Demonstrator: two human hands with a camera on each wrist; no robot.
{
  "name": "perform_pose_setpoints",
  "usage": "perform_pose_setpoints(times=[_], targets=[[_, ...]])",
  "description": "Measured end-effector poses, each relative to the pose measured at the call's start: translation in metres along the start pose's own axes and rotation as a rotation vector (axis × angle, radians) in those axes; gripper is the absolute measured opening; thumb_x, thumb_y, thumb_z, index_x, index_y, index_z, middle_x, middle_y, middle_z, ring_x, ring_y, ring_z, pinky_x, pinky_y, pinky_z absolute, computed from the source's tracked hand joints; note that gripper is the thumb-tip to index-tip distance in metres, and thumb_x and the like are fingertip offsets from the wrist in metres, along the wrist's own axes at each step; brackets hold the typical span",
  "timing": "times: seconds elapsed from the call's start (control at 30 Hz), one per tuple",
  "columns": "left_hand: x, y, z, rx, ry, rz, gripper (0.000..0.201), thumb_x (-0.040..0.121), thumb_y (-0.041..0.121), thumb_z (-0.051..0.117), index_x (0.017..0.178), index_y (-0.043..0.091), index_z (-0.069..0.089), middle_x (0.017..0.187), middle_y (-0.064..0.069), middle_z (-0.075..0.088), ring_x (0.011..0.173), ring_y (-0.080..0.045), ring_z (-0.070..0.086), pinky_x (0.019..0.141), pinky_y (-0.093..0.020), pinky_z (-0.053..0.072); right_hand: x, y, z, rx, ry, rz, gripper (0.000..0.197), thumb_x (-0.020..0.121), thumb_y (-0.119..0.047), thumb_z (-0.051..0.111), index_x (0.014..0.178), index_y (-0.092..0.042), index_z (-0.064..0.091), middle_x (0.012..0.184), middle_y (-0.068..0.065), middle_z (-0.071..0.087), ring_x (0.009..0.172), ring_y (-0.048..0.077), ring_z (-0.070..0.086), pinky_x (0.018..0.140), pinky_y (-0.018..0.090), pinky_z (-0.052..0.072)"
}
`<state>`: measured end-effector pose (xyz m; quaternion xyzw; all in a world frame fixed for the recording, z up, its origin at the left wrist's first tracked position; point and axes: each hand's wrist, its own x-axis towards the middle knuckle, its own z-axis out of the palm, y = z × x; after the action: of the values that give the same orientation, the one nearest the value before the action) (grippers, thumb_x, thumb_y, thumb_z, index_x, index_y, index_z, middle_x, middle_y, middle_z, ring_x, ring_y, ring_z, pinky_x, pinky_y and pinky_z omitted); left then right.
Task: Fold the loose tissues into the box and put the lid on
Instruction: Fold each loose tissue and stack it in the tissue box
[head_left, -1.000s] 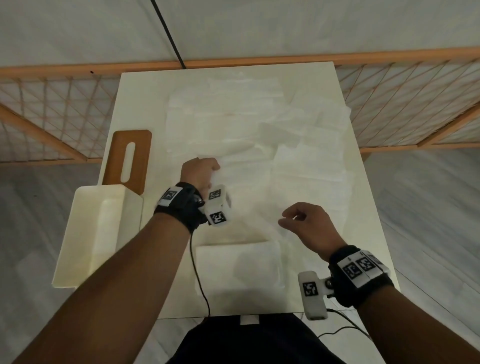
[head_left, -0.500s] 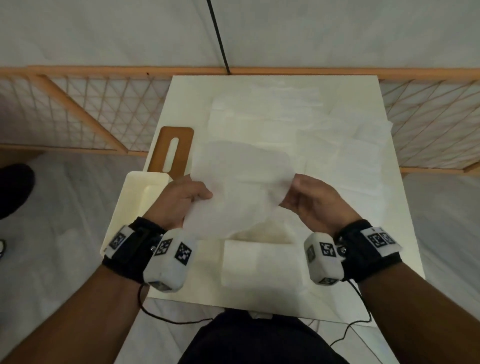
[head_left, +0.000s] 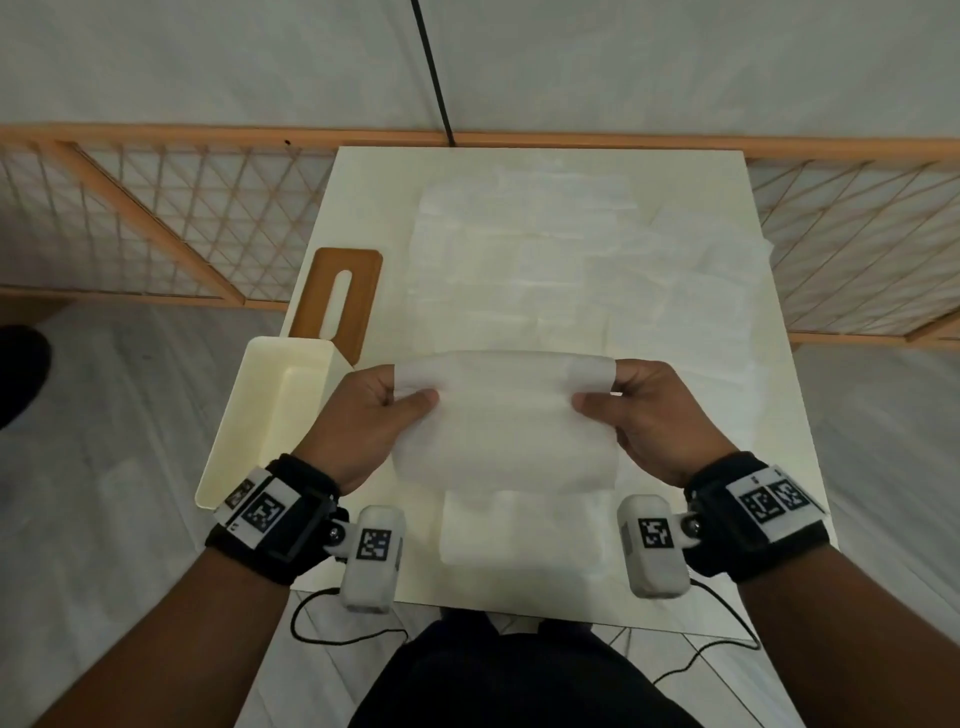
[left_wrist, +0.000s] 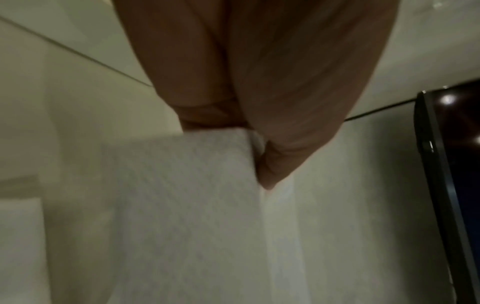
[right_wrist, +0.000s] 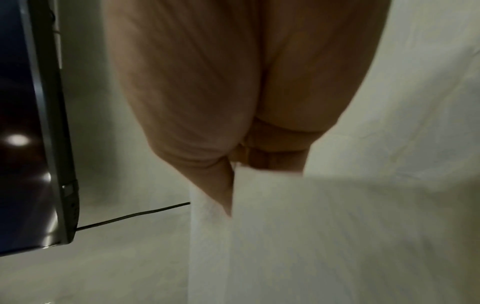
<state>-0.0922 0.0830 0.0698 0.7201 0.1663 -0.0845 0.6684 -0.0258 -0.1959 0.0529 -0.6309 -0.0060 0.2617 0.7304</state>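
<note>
Currently both hands hold one tissue (head_left: 501, 415) in the air above the near half of the table (head_left: 363, 218). Left hand (head_left: 358, 421) pinches its left edge between thumb and fingers; right hand (head_left: 660, 415) pinches the right edge the same way. The top edge curls over the fingers, and the sheet hangs toward the person. Wrist views are blurred, so whether the sheet is doubled over is hard to tell. A folded tissue (head_left: 524, 530) lies flat on the table just below the held one. More loose tissues (head_left: 545, 270) cover the far half. The open cream box (head_left: 270, 395) sits at the table's left edge, partly overhanging. The brown slotted lid (head_left: 337, 296) lies flat just behind it.
</note>
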Motion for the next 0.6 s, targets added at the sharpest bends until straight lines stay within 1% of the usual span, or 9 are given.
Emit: perform_pose_setpoints(times=[0.1,0.2,0.27,0.33,0.4,0.43,0.5,0.57,0.6], targets=[[-0.003,-0.004,0.001,-0.072,-0.044,0.047,0.027,0.094,0.005,0.059,0.111,0.018,0.075,0.118,-0.006,0.072,0.114,-0.024,0.067,0.094,-0.039,0.054,-0.004,-0.001,-0.004,0.052,0.047,-0.052,0.026,0.091,0.009,0.059,0.095,-0.007,0.080,0.104,0.018,0.075,0.099,0.034,0.072,0.083,0.044,0.059],[-0.005,-0.003,0.003,-0.237,-0.060,0.049,0.025,0.083,0.007,0.062,0.096,0.019,0.081,0.111,-0.007,0.075,0.109,-0.023,0.069,0.088,-0.031,0.057,-0.009,-0.005,-0.007,0.095,0.018,-0.109,0.040,0.089,0.014,0.055,0.080,-0.014,0.082,0.092,0.010,0.078,0.089,0.025,0.075,0.074,0.034,0.059],[-0.003,-0.006,0.002,-0.315,-0.070,0.034,0.019,0.082,0.000,0.065,0.091,0.008,0.080,0.106,-0.013,0.074,0.104,-0.029,0.069,0.086,-0.036,0.058,-0.014,-0.007,-0.009,0.097,-0.015,-0.124,0.042,0.086,0.015,0.055,0.078,-0.015,0.083,0.091,0.009,0.078,0.089,0.025,0.074,0.077,0.035,0.061],[-0.002,-0.010,-0.001,-0.400,-0.077,0.005,0.024,0.080,-0.002,0.054,0.088,-0.004,0.076,0.100,-0.022,0.071,0.097,-0.034,0.068,0.083,-0.041,0.058,-0.018,-0.007,-0.017,0.117,-0.040,-0.096,0.040,0.084,0.015,0.053,0.082,-0.012,0.082,0.099,0.010,0.077,0.097,0.027,0.073,0.082,0.035,0.060],[-0.003,-0.011,0.000,-0.438,-0.082,-0.032,0.031,0.085,0.003,0.046,0.079,-0.003,0.076,0.090,-0.021,0.071,0.089,-0.031,0.068,0.074,-0.035,0.057,-0.017,-0.002,-0.028,0.152,-0.051,-0.040,0.028,0.080,0.013,0.053,0.087,0.001,0.078,0.113,0.014,0.074,0.110,0.030,0.068,0.092,0.037,0.055],[-0.003,-0.012,0.001,-0.414,-0.070,-0.055,0.040,0.093,0.006,0.040,0.076,-0.001,0.076,0.089,-0.020,0.071,0.087,-0.029,0.068,0.072,-0.032,0.057,-0.015,0.002,-0.034,0.189,-0.054,-0.010,0.018,0.078,0.005,0.057,0.086,0.009,0.074,0.120,0.019,0.070,0.116,0.034,0.063,0.098,0.042,0.050],[-0.004,-0.016,0.007,-0.268,-0.014,-0.076,0.044,0.103,0.013,0.041,0.076,0.004,0.076,0.087,-0.014,0.072,0.085,-0.024,0.068,0.071,-0.029,0.055,-0.013,0.011,-0.041,0.232,-0.063,0.038,0.036,0.072,-0.022,0.073,0.082,0.013,0.071,0.127,0.028,0.063,0.115,0.039,0.055,0.097,0.049,0.036],[-0.004,-0.023,0.010,-0.067,0.035,-0.025,0.019,0.095,0.006,0.061,0.083,0.009,0.075,0.081,-0.003,0.073,0.080,-0.016,0.067,0.071,-0.026,0.053,-0.013,0.016,-0.039,0.195,0.022,0.108,0.047,0.082,-0.041,0.071,0.082,0.006,0.075,0.122,0.024,0.067,0.106,0.035,0.052,0.094,0.044,0.037],[-0.004,-0.026,0.011,-0.012,0.029,-0.002,0.012,0.089,-0.001,0.067,0.087,0.009,0.074,0.079,0.000,0.073,0.078,-0.014,0.067,0.072,-0.025,0.054,-0.013,0.018,-0.038,0.158,0.067,0.122,0.041,0.090,-0.035,0.065,0.083,0.004,0.075,0.115,0.021,0.071,0.101,0.033,0.054,0.092,0.037,0.043]])
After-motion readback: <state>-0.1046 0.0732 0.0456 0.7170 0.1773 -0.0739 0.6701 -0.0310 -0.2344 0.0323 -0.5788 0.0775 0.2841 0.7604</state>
